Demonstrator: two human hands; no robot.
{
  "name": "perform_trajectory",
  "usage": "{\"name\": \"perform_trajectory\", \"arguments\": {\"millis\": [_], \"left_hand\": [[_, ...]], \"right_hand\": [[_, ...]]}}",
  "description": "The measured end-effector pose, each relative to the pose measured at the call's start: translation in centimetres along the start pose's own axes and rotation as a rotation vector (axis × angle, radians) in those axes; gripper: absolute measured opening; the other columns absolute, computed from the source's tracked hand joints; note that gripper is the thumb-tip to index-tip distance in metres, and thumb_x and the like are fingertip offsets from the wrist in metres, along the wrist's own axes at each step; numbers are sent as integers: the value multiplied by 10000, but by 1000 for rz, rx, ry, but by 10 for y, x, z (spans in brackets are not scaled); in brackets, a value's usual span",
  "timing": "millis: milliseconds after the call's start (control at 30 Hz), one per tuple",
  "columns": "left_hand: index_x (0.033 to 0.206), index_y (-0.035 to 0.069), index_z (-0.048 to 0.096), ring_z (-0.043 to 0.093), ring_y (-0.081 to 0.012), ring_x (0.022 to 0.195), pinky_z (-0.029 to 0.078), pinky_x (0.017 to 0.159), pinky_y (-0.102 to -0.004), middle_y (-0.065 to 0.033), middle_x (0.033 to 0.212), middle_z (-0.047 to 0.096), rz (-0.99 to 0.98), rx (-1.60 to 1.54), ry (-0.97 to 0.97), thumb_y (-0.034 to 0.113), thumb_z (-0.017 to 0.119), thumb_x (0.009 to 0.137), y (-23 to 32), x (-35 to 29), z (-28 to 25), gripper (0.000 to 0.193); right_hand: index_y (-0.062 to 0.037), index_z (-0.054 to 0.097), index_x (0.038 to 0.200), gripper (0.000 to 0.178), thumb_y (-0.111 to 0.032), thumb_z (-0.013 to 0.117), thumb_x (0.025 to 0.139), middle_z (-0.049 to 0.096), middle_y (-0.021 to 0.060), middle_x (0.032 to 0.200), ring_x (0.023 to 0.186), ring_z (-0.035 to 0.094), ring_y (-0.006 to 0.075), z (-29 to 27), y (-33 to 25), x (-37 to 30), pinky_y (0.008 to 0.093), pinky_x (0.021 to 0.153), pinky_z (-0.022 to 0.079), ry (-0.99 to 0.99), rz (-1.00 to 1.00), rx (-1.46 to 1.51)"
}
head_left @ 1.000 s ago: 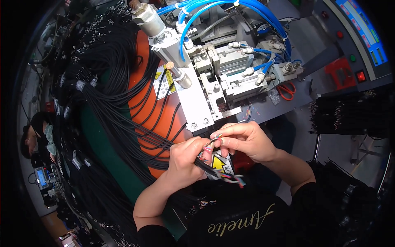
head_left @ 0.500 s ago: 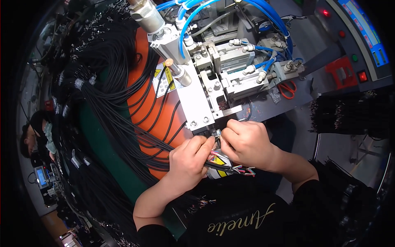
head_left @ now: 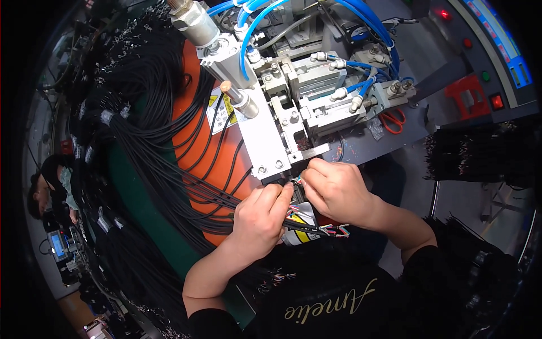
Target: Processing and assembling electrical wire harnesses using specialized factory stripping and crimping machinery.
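Note:
Just below the front edge of the metal press head (head_left: 265,152), my two hands meet with fingertips close together. My left hand (head_left: 261,213) is closed, thumb and forefinger pinching a black cable's end. My right hand (head_left: 339,189) is also closed, its thumb and forefinger pinching the thin coloured wires (head_left: 297,181) that show between the hands. How many wires it holds is hidden by the fingers. Beneath my hands lie more black cables (head_left: 305,226), their stripped ends (head_left: 335,230) fanning out in red, white and green strands, over a white and yellow label.
Bundles of black cables (head_left: 152,164) spread across the orange surface (head_left: 192,135) at left. Blue air hoses (head_left: 367,17) arch over the pneumatic cylinders (head_left: 333,116). Red-handled scissors (head_left: 393,121) lie to the right, below a control panel (head_left: 502,56). Another person (head_left: 51,186) is at far left.
My right hand has shifted slightly up, and coloured wires now show between the fingertips where a pale, shiny end showed before. The left hand stays nearly in place. The view has shifted a little.

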State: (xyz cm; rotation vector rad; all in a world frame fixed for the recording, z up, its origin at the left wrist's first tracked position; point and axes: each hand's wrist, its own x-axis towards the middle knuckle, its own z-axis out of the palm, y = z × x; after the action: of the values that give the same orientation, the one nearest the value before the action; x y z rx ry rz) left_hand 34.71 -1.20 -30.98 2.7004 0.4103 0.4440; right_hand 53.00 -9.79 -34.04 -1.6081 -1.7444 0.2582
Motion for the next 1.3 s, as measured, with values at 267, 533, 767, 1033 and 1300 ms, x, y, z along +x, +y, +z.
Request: {"name": "perform_trajectory", "arguments": {"millis": [267, 533, 767, 1033, 1300], "left_hand": [[1174, -52, 618, 553, -215, 739, 489, 620, -308, -83, 885, 538, 79, 117, -106, 43, 601, 701, 4, 9, -7, 483], [1186, -56, 615, 544, -207, 740, 488, 615, -307, -74, 878, 522, 99, 195, -186, 60, 599, 713, 4, 16, -11, 487], [1190, -44, 620, 545, -215, 736, 485, 614, -309, -78, 869, 519, 118, 209, -181, 68, 596, 711, 5, 13, -10, 492], [1190, 19, 640, 563, -238, 758, 484, 623, -335, -86, 895, 542, 64, 249, -235, 65, 598, 718, 7, 16, -10, 475], [1127, 52, 657, 563, -290, 777, 462, 656, -397, -104, 890, 549, -37, 10, -30, -6, 666, 595, -13, -9, -12, 535]], "right_hand": [[-20, 629, 843, 94, -81, 669, 782, 542, 79, 716, 554, 577, 271, -1, 0, 4, 374, 497, 463, -29, -54, -63], [-33, 630, 830, 65, -83, 657, 799, 558, 71, 694, 553, 604, 252, -2, 8, 6, 369, 470, 470, -50, -39, -12], [-45, 602, 794, 82, -106, 656, 798, 579, 79, 704, 559, 621, 239, 6, 11, 3, 352, 469, 476, 177, -114, 65], [-46, 611, 789, 92, -111, 668, 757, 609, 83, 718, 568, 631, 238, -12, 1, 10, 349, 476, 485, -104, -87, -127], [-38, 623, 786, 108, -126, 676, 753, 629, 107, 706, 586, 627, 307, 4, 13, 4, 406, 512, 499, 11, 64, 103]]}}
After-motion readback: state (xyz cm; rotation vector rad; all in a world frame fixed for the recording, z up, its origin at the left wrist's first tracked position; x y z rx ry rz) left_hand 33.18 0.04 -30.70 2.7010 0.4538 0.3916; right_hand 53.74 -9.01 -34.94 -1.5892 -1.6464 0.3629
